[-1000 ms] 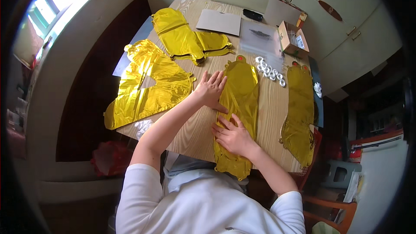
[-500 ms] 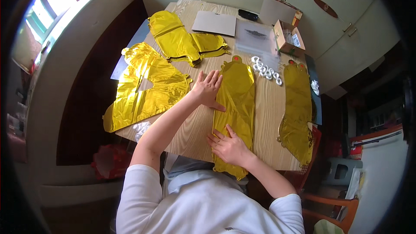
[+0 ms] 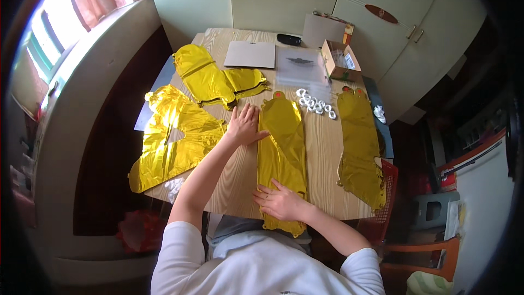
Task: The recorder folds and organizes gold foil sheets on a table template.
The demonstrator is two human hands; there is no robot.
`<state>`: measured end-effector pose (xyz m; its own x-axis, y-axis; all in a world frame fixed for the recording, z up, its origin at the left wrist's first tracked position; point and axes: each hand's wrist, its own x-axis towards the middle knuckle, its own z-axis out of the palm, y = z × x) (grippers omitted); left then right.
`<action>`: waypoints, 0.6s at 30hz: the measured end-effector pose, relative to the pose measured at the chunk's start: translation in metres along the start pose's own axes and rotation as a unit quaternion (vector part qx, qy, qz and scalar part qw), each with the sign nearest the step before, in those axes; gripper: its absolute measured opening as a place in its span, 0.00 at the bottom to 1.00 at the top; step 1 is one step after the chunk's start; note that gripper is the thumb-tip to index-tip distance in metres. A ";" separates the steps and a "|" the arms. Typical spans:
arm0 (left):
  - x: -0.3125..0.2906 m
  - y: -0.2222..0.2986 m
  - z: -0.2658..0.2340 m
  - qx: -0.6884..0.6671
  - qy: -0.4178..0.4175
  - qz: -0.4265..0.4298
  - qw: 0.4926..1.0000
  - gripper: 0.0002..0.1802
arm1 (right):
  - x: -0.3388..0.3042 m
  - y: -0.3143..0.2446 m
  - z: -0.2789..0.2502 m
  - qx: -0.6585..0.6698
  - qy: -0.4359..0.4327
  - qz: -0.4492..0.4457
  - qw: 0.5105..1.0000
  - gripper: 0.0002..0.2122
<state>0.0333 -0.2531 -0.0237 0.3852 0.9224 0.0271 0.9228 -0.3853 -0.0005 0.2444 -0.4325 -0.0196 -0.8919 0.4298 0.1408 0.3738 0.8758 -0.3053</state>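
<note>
Our long, round-topped gold foil sheet could slip or crease
It lies lengthwise, near end overhanging the pale wood-grained table; our bare left hand is spread, thumb over its left edge, our bare right hand outstretched across its lower part, and uneven pressure could drag it

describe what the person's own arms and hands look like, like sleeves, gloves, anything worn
The arms come out of short, loose white sleeves that match the white shirt. The forearms are uncovered. Neither the left hand nor the right hand wears a glove, and no watch shows.
</note>
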 end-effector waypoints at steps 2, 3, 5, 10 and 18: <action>-0.003 -0.003 0.015 0.002 0.048 0.015 0.999 0.52 | -0.001 0.001 0.003 0.029 -0.007 -0.008 1.000 0.19; -0.009 0.010 0.006 -0.011 0.047 0.032 0.998 0.49 | -0.004 0.006 0.003 0.041 -0.008 -0.004 0.999 0.19; -0.024 0.018 0.006 -0.071 0.030 0.054 0.996 0.47 | -0.005 0.021 0.001 0.123 0.036 0.013 0.992 0.20; -0.045 0.014 0.008 -0.107 0.030 0.053 0.992 0.45 | 0.017 0.108 -0.032 0.066 0.255 0.154 0.952 0.15; -0.048 0.013 0.002 -0.096 0.027 0.027 0.995 0.45 | 0.040 0.219 -0.016 -0.025 0.289 0.287 0.913 0.14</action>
<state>0.0268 -0.3024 -0.0270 0.4283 0.8996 0.0856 0.8797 -0.4367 0.1883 0.2947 -0.2195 -0.0659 -0.2686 0.8523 0.4488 0.7611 0.4734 -0.4435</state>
